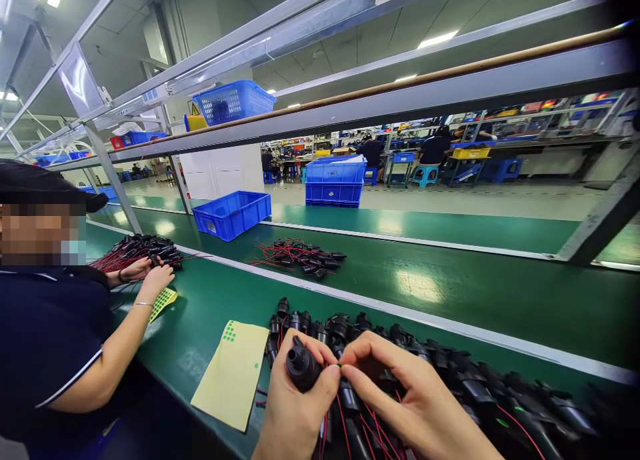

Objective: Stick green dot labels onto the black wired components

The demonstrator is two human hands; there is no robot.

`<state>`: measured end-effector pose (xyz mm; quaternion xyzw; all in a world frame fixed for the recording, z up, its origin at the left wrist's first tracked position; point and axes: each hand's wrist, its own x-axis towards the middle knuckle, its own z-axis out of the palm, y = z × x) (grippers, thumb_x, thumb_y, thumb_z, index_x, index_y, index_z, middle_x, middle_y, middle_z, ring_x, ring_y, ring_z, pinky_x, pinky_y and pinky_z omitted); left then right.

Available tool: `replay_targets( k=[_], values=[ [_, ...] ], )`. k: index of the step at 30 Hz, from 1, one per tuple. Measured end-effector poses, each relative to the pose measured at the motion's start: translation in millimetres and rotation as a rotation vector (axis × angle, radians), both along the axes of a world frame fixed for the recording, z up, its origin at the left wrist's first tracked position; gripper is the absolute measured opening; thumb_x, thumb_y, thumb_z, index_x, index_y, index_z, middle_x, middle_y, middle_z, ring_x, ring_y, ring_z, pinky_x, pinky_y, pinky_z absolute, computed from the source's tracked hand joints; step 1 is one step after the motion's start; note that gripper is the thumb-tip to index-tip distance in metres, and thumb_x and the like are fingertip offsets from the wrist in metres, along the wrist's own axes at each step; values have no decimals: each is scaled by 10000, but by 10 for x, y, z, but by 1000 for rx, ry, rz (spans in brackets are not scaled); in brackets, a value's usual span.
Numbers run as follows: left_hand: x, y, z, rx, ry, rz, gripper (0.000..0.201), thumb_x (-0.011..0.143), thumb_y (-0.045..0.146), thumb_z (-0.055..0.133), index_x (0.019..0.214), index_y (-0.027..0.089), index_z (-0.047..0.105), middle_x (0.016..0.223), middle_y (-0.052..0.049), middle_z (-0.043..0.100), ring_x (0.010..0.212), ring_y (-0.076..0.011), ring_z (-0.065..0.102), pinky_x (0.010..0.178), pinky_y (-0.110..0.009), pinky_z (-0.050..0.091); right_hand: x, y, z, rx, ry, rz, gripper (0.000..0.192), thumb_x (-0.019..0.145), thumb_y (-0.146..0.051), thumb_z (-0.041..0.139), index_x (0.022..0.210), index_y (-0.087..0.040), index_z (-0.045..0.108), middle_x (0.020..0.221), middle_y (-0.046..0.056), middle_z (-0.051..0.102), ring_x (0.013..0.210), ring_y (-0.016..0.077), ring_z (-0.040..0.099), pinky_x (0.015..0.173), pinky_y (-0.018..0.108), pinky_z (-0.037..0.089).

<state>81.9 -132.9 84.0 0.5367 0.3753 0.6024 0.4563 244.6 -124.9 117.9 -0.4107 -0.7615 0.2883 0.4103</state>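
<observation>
My left hand grips a black round connector with red and black wires trailing down. My right hand pinches at the connector's side with thumb and forefinger, something small and green between the fingertips. Both hands hover over a pile of black connectors with red wires on the green bench. A yellow sticker sheet with a few green dots left at its top corner lies just left of my hands.
A co-worker in a dark shirt sits at left, hands on another connector pile beside a dotted sheet. A third wire pile lies on the belt. Blue crates stand behind; shelf rails run overhead.
</observation>
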Motion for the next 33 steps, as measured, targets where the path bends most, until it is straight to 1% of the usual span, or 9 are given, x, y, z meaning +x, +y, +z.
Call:
replay_targets(
  k=[3, 5, 10, 18, 23, 25, 28, 31, 33],
  values=[
    [-18, 9, 11, -5, 17, 25, 191, 873, 285, 705, 829, 210, 535, 871, -1, 632, 812, -150, 567, 782, -260, 441, -17, -49, -17, 93, 22, -91, 108, 963, -300, 586, 927, -261, 680, 808, -30, 691, 699, 134, 646, 649, 208, 506],
    [-37, 15, 24, -4, 30, 41, 173, 880, 264, 687, 829, 213, 529, 875, 2, 630, 815, -147, 568, 789, -259, 444, -12, -65, -10, 120, 46, -134, 72, 956, -283, 603, 958, -268, 673, 818, -37, 693, 702, 132, 653, 659, 204, 515],
    [-52, 2, 44, 5, 48, 17, 156, 888, 226, 669, 831, 215, 524, 868, 7, 632, 810, -142, 571, 785, -255, 444, 33, -58, 18, 118, 8, -72, 139, 972, -282, 596, 849, -262, 656, 746, -49, 667, 644, 114, 630, 605, 179, 504],
    [-17, -23, 39, -2, -6, -41, 183, 873, 237, 688, 832, 218, 511, 861, 4, 638, 783, -145, 571, 748, -257, 440, 17, -57, -9, 129, -27, -64, 158, 969, -270, 576, 838, -253, 663, 742, -37, 672, 650, 118, 638, 609, 186, 503],
    [-72, 17, 68, 15, 136, -80, 143, 861, 193, 663, 851, 211, 521, 1032, -31, 617, 960, -174, 564, 880, -279, 420, 50, -56, 57, 110, -29, -88, 197, 965, -269, 545, 789, -245, 630, 697, -43, 636, 612, 114, 605, 582, 179, 486],
    [-94, 44, 71, -1, 182, -125, 166, 841, 211, 686, 838, 206, 520, 940, -14, 578, 868, -158, 528, 804, -269, 408, 77, -60, 88, 69, -13, -63, 204, 950, -274, 545, 766, -241, 625, 694, -37, 638, 614, 119, 601, 578, 183, 487],
    [-101, 72, 70, -55, 218, -235, 243, 790, 250, 736, 770, 200, 500, 748, 30, 492, 682, -125, 421, 645, -259, 345, 101, -73, 124, -29, -12, 23, 207, 911, -262, 558, 714, -231, 616, 667, -28, 641, 607, 128, 597, 565, 192, 482],
    [-83, 83, 66, -46, 234, -322, 276, 727, 216, 748, 719, 201, 473, 694, 35, 481, 625, -110, 379, 582, -253, 299, 97, -90, 142, -108, -33, 88, 187, 888, -224, 555, 716, -227, 628, 673, -29, 661, 623, 131, 610, 583, 193, 485],
    [-69, 85, 55, -33, 239, -367, 277, 692, 187, 739, 705, 205, 463, 670, 42, 464, 606, -103, 358, 558, -246, 277, 94, -100, 142, -119, -65, 102, 174, 873, -191, 552, 730, -230, 642, 695, -32, 680, 639, 130, 621, 597, 191, 488]
  ],
)
